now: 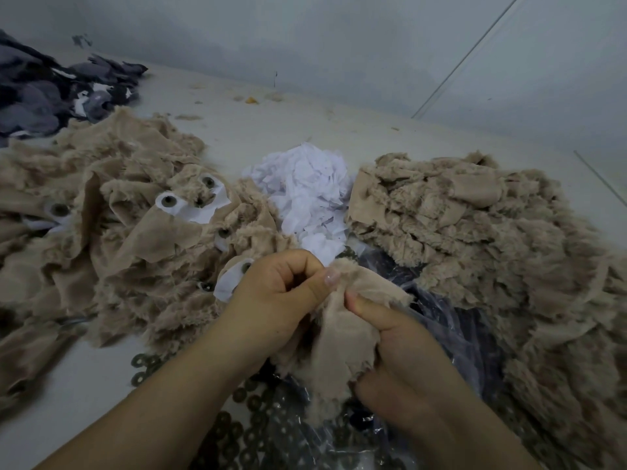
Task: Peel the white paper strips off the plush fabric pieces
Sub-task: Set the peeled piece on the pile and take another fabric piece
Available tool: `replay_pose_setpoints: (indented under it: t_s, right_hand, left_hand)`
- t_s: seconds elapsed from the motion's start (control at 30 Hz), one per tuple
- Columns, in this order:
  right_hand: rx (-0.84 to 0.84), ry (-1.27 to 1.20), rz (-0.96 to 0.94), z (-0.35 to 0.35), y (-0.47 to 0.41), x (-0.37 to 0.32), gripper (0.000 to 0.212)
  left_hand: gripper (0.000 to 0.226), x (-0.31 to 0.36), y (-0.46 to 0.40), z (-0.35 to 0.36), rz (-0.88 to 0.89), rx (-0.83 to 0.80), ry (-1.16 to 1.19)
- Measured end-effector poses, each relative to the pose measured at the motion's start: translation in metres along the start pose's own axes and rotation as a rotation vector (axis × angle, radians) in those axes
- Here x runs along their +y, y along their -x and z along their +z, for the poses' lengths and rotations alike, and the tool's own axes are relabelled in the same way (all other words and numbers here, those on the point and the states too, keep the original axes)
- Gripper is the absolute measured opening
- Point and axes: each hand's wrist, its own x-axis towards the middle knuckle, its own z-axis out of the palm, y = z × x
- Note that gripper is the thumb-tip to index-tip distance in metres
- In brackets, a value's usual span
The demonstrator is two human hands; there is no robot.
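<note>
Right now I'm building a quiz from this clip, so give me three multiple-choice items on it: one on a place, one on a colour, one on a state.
1. Where does the heap of peeled white paper lie?
A. between the two tan plush piles
B. on the dark grey fabric pile
C. in the person's lap

2. What colour is the plush piece in the hands?
A. grey
B. tan
C. pink

3. How do the hands hold that piece?
A. only the left hand holds it
B. both lie flat on it
C. both grip it

Answers: 1 A, plush heaps flank the paper; 2 B, it matches the tan piles; 3 C, left hand and right hand curl round it.
</note>
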Motion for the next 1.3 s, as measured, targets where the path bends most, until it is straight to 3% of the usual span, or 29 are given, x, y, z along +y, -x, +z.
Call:
replay_pose_setpoints:
  t_s: [0.07,0.13,0.23,0.3,0.4,0.6,0.87,1.0,1.07,1.2,1.3]
  right_hand:
    - [0.017,0.202,-0.103,0.0,0.004,-0.009,0.03]
    - [0.143,0.66,-0.337,-0.003,0.009,-0.025,0.034]
    - [0.562,1.344,-0.686,-0.027,0.007,-0.052,0.037]
    - [0.674,1.67,-0.612,-0.047,-0.005,-0.066,0.018]
    - [0.617,1.955,-0.229,-0.077,-0.032,-0.064,0.022]
    - [0.66,2.047,-0.254,-0.09,-0.045,-0.057,0.013]
    - [0.54,2.023,-0.135,-0.047,-0.022,-0.068,0.02]
    - [0.612,1.872,-0.531,-0.037,-0.002,-0.063,0.012]
    - [0.568,1.791,-0.629,-0.036,0.008,-0.061,0.01]
    - [0.477,1.919,-0.597,-0.035,0.015,-0.061,0.011]
    - [0.297,1.817,-0.442,-0.03,0.016,-0.06,0.01]
  left_hand:
    - [0.032,0.0,0.0,0.0,-0.006,0.01,0.014]
    - [0.029,-0.002,-0.001,0.001,-0.027,0.04,0.03]
    - [0.026,-0.007,-0.001,0.004,-0.066,0.08,0.071]
    - [0.023,-0.01,-0.002,0.007,-0.082,0.085,0.084]
    - [0.023,-0.011,-0.003,0.01,-0.1,0.088,0.104]
    - [0.025,-0.012,-0.004,0.01,-0.099,0.09,0.082]
    - [0.02,-0.011,-0.003,0.01,-0.102,0.087,0.084]
    - [0.019,-0.01,-0.003,0.011,-0.117,0.093,0.135]
    - [0.018,-0.009,-0.002,0.012,-0.122,0.101,0.176]
    - [0.018,-0.007,-0.001,0.012,-0.102,0.117,0.214]
    - [0.018,-0.007,-0.002,0.012,-0.089,0.124,0.207]
